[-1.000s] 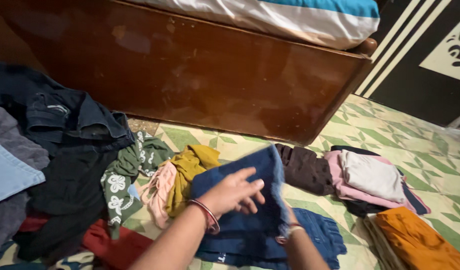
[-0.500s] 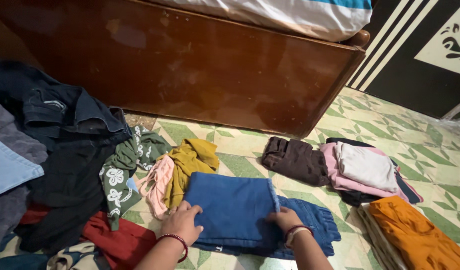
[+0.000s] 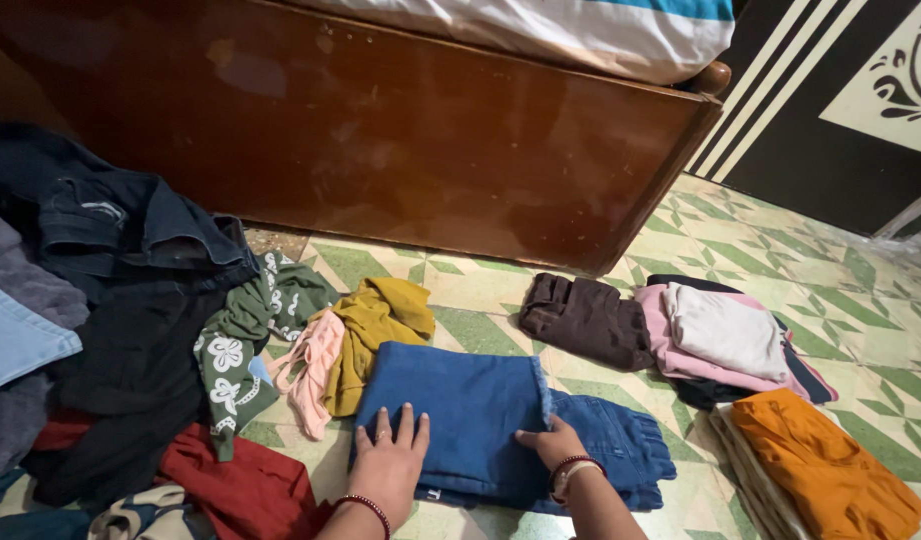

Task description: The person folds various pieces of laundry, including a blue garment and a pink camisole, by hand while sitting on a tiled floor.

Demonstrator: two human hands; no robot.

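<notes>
Fingers of both the left hand and right hand lie spread flat on folded blue jeans.

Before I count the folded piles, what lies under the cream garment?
The cream garment lies on a pink garment, with dark clothing beneath; anything lower is covered.
</notes>
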